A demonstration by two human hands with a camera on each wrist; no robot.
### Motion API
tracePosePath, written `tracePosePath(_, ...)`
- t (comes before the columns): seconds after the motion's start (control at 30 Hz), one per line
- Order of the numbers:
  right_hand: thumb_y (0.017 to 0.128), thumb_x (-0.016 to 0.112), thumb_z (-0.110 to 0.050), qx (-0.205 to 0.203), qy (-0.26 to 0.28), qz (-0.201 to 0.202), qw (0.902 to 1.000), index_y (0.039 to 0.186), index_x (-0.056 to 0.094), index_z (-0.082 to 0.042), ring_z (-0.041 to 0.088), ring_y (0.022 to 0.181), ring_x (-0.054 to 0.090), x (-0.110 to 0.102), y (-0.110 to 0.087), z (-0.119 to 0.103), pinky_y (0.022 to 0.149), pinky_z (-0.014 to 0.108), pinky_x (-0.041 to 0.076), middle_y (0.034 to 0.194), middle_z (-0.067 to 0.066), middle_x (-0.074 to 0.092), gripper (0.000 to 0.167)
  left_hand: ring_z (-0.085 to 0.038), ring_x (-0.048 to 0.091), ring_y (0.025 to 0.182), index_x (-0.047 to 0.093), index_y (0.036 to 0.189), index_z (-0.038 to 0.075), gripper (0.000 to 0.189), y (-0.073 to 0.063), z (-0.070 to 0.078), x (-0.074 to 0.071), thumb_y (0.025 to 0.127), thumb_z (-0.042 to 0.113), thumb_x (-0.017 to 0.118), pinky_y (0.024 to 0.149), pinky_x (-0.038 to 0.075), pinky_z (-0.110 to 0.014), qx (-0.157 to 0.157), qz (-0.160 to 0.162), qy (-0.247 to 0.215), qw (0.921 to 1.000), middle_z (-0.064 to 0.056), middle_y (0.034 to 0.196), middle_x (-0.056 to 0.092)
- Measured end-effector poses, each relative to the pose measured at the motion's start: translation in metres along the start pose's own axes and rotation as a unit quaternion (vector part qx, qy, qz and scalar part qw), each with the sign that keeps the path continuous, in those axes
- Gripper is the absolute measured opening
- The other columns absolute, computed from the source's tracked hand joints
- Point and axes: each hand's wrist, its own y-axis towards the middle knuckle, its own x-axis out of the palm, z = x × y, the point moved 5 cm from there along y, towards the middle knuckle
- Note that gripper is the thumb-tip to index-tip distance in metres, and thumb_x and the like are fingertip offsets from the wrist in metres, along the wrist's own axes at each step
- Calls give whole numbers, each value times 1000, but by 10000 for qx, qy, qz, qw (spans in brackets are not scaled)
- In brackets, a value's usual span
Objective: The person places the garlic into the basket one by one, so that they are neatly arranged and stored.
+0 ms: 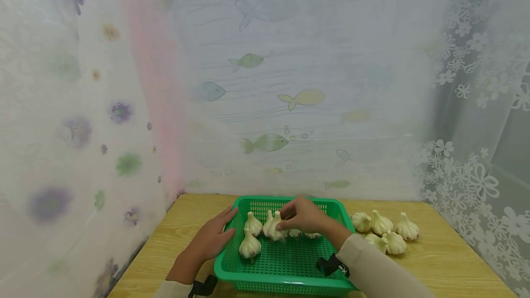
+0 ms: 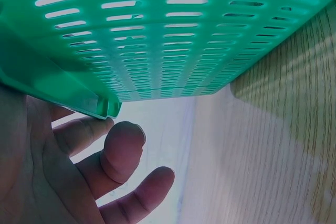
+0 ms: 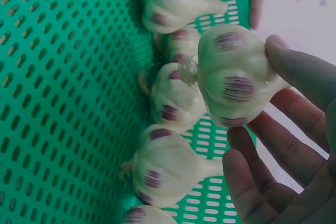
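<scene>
With my right fingers (image 3: 286,142) pinching the pale, purple-streaked garlic bulb (image 3: 233,77), I'd steady the green plastic basket (image 1: 285,280) using outstretched left fingers (image 2: 125,150).

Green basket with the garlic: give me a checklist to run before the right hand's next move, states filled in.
1. Right hand has a garlic bulb between thumb and fingers: ok.
2. Left hand at the green basket: ok, touching its left rim; how firmly, cannot tell.
3. Green basket upright: ok.
4. Held bulb free of contact with the other bulbs in the basket: cannot tell, they overlap in view.
5. Bare basket floor within reach: ok, on the near side.
6. Table right of the basket free of garlic: not ok, at least five loose bulbs lie there.
</scene>
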Motion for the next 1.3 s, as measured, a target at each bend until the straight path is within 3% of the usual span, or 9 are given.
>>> tracePosePath(0.1,91,81,-29,120,24,-62,9999,79,74,-11,7,70,62,3,2,1,63,28,50,77,-6,70,22,-40,34,153,39,162,15,56,0,1,0,107,23,47,117,34,-66,22,0,33,10000,-9,169,31)
tracePosePath(0.2,90,82,-28,258,33,-147,9996,75,72,-10,9,61,54,8,4,2,57,28,44,71,-6,67,25,-40,34,153,38,162,15,56,0,1,-1,107,23,47,116,34,-66,23,-8,55,10000,-8,170,30)
tracePosePath(0.4,88,84,-27,532,-42,-196,9984,91,83,-19,11,79,72,16,6,5,69,33,59,89,-6,79,8,-41,33,153,38,162,15,57,0,2,-1,106,21,47,115,35,-66,19,-52,5,10000,-10,170,30)
tracePosePath(0.73,86,85,-25,464,-339,-351,9977,92,84,-18,9,78,71,23,9,2,69,31,58,87,-6,79,9,-41,34,153,37,162,16,57,0,2,0,106,22,46,115,35,-66,-13,-57,-8,10000,-10,170,29)
tracePosePath(1.13,84,87,-29,536,-740,-357,9952,102,84,-14,12,90,72,28,14,2,76,33,59,100,-3,80,24,-42,34,153,37,162,17,57,1,0,0,106,23,46,115,34,-67,-47,-33,41,10000,-7,170,29)
tracePosePath(1.3,85,86,-27,506,-666,-506,9952,101,84,-15,9,89,72,30,15,2,76,32,60,99,-4,80,19,-42,33,153,37,163,17,57,-1,2,0,106,23,46,115,35,-67,-63,-49,12,10000,-7,170,29)
